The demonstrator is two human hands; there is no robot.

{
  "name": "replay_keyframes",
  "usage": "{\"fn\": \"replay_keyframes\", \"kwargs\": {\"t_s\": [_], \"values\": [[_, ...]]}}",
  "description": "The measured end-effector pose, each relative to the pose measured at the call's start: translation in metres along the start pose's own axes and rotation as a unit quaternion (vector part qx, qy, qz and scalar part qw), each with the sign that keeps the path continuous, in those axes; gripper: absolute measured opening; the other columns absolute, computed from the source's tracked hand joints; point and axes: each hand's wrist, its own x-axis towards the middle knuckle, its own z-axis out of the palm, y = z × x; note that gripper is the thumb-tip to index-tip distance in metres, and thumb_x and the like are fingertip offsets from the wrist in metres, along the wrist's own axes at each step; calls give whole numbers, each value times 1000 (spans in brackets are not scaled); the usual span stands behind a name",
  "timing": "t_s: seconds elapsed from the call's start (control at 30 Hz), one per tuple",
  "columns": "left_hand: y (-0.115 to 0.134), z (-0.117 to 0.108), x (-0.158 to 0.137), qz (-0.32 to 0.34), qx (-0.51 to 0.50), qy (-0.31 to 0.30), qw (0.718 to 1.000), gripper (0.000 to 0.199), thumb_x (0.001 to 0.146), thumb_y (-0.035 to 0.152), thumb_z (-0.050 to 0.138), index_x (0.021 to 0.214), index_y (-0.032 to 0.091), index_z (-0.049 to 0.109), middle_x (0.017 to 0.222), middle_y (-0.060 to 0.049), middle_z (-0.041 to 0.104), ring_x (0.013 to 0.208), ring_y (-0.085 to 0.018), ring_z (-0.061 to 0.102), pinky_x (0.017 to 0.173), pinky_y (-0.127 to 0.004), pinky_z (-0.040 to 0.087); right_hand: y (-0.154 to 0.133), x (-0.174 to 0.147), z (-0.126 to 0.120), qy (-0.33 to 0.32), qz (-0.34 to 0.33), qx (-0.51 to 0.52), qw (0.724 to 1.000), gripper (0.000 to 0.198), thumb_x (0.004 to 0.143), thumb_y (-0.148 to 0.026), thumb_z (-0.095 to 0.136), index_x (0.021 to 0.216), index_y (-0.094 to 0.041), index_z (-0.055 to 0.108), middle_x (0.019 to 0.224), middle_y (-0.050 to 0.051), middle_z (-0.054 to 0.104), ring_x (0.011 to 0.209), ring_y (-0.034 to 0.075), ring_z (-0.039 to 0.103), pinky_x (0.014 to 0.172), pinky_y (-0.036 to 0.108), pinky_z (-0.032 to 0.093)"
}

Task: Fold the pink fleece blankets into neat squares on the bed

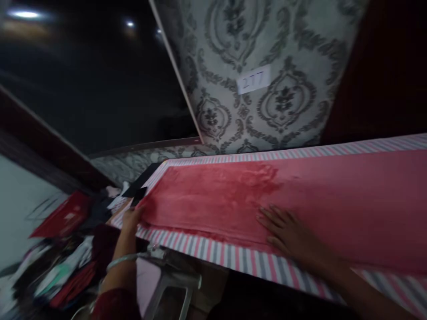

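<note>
A long red cloth [200, 195] lies lengthwise over a pink, grey and white striped cloth [240, 260] on a narrow table or board. Its left part looks darker, with a wrinkled patch around the middle. At the left end, my left hand [131, 217] is closed on the red cloth's near corner, its fingers partly hidden. Just beyond that hand is a small black object [139, 195] whose kind I cannot make out. My right hand [288, 231] rests flat on the red cloth near its front edge, palm down with fingers spread.
Patterned wallpaper [283, 98] with a paper label [254, 80] reading 277 backs the table. A large dark screen [100, 80] hangs at the upper left. Piled clothes [66, 271] and a red bag [63, 215] lie at lower left, beside a light-coloured frame [167, 289] below the table.
</note>
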Motion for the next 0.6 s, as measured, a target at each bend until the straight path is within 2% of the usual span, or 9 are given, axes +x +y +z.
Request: {"fn": "replay_keyframes", "kwargs": {"t_s": [0.07,0.17,0.23,0.33,0.43,0.47,0.53,0.6], "values": [[-11,0,8,-56,-26,-19,998,30,95,39,65,111,13,66,103,-6,69,87,-18,68,75,-35,59,9,-1,17,26,-17,-17,999,57,103,-59,34,155,-38,41,162,1,38,151,33,31,119,63,25],[-6,10,19,-75,-81,-23,994,22,87,33,66,88,11,66,68,0,62,65,-17,63,60,-28,52,18,-4,33,57,-37,-37,997,56,103,-58,32,155,-41,40,161,-1,39,150,32,32,118,63,28],[10,16,23,-57,-114,-19,992,18,81,31,66,83,13,64,60,3,57,61,-17,60,58,-26,48,21,-4,39,67,-46,-43,996,56,102,-57,32,155,-42,40,162,-2,38,150,32,32,118,63,29],[46,26,17,-11,-148,-21,989,18,75,31,65,83,15,63,61,5,57,63,-16,59,61,-26,46,22,-2,40,67,-44,-49,996,55,102,-56,33,155,-43,41,162,-2,37,150,32,31,118,63,29],[87,40,-13,85,-151,-49,984,18,72,27,66,87,18,63,76,1,66,76,-18,63,74,-29,49,21,0,36,58,-36,-52,996,56,102,-58,32,155,-42,41,162,-2,38,150,32,32,118,62,30],[99,46,-28,154,-135,-73,976,19,74,24,63,92,19,63,86,-2,69,83,-20,64,80,-31,49,20,1,34,54,-36,-52,997,57,102,-59,32,155,-42,41,161,-2,38,150,33,33,118,62,31],[118,58,-64,284,-88,-133,946,25,75,18,59,100,20,61,103,-7,70,97,-23,64,89,-34,49,18,2,29,39,-34,-54,997,58,101,-60,32,156,-42,39,161,-2,39,149,33,35,117,62,33],[128,68,-98,361,-32,-185,913,25,76,13,56,99,20,60,106,-10,69,100,-25,62,90,-38,48,14,3,24,28,-30,-56,998,58,102,-60,32,156,-41,39,161,-2,39,149,33,35,117,62,33]]}}
